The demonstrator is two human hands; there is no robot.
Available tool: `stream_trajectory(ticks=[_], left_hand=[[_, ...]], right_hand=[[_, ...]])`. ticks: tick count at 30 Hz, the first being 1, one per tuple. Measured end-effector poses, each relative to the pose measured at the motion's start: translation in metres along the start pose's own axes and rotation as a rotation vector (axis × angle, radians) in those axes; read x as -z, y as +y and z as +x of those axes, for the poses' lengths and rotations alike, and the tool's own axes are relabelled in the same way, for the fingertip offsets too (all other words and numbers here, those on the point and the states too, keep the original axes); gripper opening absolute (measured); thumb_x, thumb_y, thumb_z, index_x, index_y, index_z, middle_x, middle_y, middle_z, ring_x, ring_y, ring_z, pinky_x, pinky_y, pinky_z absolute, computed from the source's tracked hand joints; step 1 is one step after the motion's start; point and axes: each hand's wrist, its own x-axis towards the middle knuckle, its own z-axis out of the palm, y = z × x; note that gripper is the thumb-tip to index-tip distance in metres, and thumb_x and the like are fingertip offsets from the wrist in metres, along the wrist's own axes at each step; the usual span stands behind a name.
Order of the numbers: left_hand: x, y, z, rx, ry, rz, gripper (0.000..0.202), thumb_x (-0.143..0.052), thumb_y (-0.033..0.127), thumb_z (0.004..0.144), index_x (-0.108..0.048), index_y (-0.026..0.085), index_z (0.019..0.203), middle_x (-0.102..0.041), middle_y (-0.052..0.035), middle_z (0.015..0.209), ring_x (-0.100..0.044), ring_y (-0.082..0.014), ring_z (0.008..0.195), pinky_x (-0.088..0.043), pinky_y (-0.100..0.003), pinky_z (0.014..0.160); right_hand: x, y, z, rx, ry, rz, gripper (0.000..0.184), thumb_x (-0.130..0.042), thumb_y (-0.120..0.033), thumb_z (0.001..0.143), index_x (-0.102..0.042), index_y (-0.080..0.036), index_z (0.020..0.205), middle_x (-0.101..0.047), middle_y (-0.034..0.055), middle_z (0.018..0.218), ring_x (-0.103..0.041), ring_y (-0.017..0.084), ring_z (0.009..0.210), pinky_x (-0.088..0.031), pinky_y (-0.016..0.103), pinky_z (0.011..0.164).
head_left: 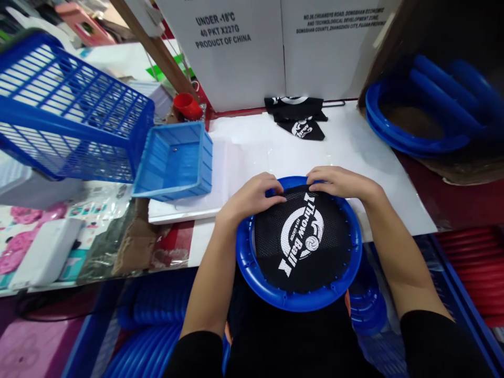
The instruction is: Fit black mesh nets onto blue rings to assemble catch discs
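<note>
A round blue plastic ring [289,302] leans against my body at the table's edge. Stretched inside it is a black mesh disc [271,226] with white "Throw Ball" lettering. My left hand [258,193] is bent over the far left part of the rim, thumb and fingers closing on the mesh edge. At the far right part of the rim, my right hand [334,181] has its fingertips pinched at the mesh edge too. Small pegs line the inner rim near me. The fingertips partly hide what they grip.
Several black printed mesh pieces [301,115] lie by the white carton [244,68]. To the left are a light blue bin [173,163], a blue basket [79,115] and a red cup [188,106]. A carton at right holds blue rings [417,144]; more rings [153,346] are stacked below the table.
</note>
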Motion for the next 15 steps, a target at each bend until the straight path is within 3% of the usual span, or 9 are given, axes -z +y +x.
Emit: stream_trajectory(ticks=[4, 8, 15], left_hand=[[0.006, -0.008, -0.007, 0.019, -0.074, 0.041, 0.020, -0.081, 0.043, 0.092, -0.078, 0.024, 0.098, -0.070, -0.0067, 0.105, -0.066, -0.0260, 0.104, -0.056, -0.043, 0.096], [0.013, -0.011, -0.012, 0.032, -0.103, -0.003, 0.016, -0.075, 0.040, 0.095, -0.078, 0.025, 0.095, -0.072, -0.0063, 0.105, -0.068, -0.0244, 0.103, -0.057, -0.042, 0.097], [0.021, -0.004, -0.015, 0.157, 0.010, -0.044, 0.017, -0.068, 0.036, 0.096, -0.080, 0.025, 0.091, -0.080, -0.0044, 0.094, -0.072, -0.0216, 0.089, -0.059, -0.038, 0.089]], right_hand=[[-0.001, -0.001, 0.000, 0.023, 0.000, -0.015, 0.023, -0.055, -0.042, 0.104, -0.073, -0.028, 0.107, -0.073, 0.0074, 0.115, -0.067, 0.027, 0.109, -0.052, 0.047, 0.101], [-0.002, -0.002, -0.001, 0.019, -0.013, -0.042, 0.020, -0.057, -0.040, 0.103, -0.072, -0.027, 0.103, -0.072, 0.0072, 0.112, -0.067, 0.027, 0.107, -0.052, 0.046, 0.099], [-0.003, 0.001, 0.000, 0.002, -0.020, -0.036, 0.020, -0.056, -0.038, 0.103, -0.072, -0.027, 0.100, -0.070, 0.0080, 0.112, -0.066, 0.027, 0.106, -0.053, 0.046, 0.097]])
